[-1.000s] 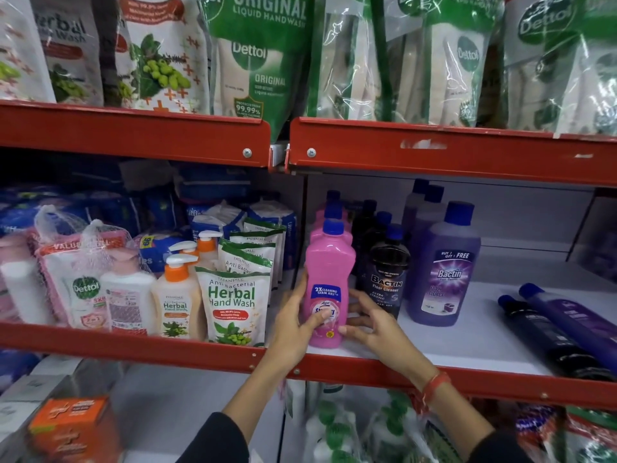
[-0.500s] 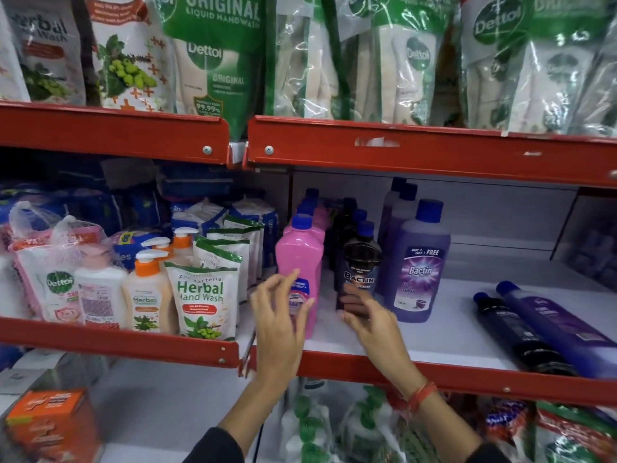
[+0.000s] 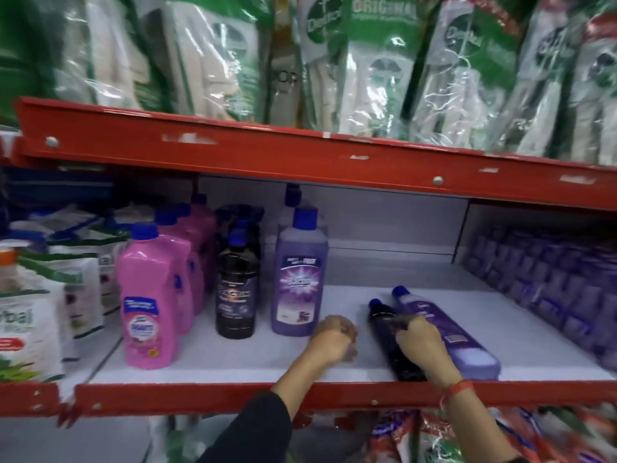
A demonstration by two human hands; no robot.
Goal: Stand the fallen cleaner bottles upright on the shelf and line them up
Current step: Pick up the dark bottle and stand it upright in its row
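Observation:
Two cleaner bottles lie flat on the white shelf (image 3: 233, 359): a black bottle (image 3: 384, 315) and, right of it, a purple bottle (image 3: 444, 329), both with blue caps pointing to the back. My right hand (image 3: 420, 342) rests on the black bottle with fingers curled over it. My left hand (image 3: 334, 337) hovers loosely curled over the shelf, just right of the upright purple bottle (image 3: 298, 275), holding nothing. An upright black bottle (image 3: 237, 285) and a row of pink bottles (image 3: 150, 295) stand to the left.
A red shelf lip (image 3: 233, 397) runs along the front. Another red shelf (image 3: 267, 155) overhangs closely, loaded with green handwash refill pouches (image 3: 377, 61). Herbal handwash packs (image 3: 30, 329) stand at far left. Purple packs (image 3: 551, 279) fill the right compartment.
My view and both hands have shifted right. My left hand left the pink bottle, and my right hand moved from the upright black bottle onto the fallen black one.

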